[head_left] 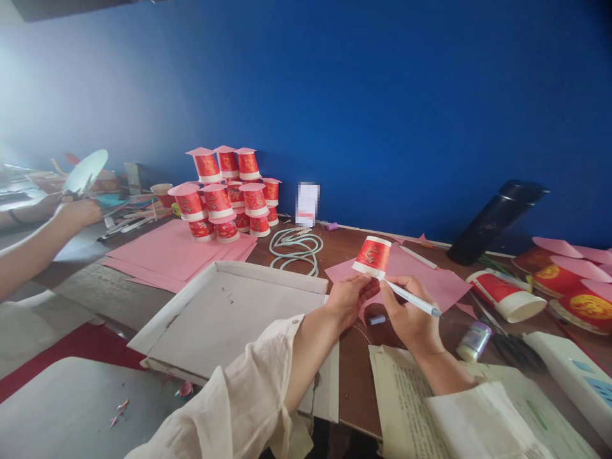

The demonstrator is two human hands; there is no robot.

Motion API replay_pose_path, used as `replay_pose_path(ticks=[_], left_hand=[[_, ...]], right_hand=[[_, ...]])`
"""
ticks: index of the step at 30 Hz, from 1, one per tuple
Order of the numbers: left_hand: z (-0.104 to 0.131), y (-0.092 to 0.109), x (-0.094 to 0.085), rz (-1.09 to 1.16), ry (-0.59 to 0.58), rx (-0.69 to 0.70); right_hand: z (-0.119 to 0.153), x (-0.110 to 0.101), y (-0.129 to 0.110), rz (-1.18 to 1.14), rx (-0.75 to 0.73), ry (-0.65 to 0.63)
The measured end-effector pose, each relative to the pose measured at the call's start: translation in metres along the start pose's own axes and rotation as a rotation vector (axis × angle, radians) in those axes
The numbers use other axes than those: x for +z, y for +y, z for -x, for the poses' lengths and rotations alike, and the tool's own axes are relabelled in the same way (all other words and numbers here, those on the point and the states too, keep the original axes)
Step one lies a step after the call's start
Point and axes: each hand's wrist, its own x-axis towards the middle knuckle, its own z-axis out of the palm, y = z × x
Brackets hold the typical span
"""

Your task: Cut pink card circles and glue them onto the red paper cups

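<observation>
My left hand (351, 295) is closed on the lower edge of a red and white paper cup (373, 255), which it holds above pink paper (430, 278). A white pen (412, 298) is gripped in my right hand (414, 319), its tip at the cup's white rim. Beneath the hands a small purple pen cap (377, 320) lies on the brown table.
Stacked red cups with pink paper tops (218, 201) stand behind pink sheets (176, 252). An open cardboard box (248, 319) is at centre-left, beside a coiled cable (297, 248). A black bottle (495, 223), glue jar (474, 341) and power strip (568, 366) are right. Another person's hand (79, 212) holds scissors.
</observation>
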Motion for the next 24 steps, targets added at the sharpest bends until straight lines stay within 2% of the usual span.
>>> replay_pose_path(ticks=[15, 24], left_hand=[[-0.0031, -0.0029, -0.0047, -0.041, -0.020, -0.029], [0.0009, 0.0002, 0.0005, -0.048, 0.008, -0.027]], right_hand=[[-0.0038, 0.0008, 0.0012, -0.015, -0.133, 0.064], [-0.0039, 0.0018, 0.0030, 0.009, -0.130, 0.066]])
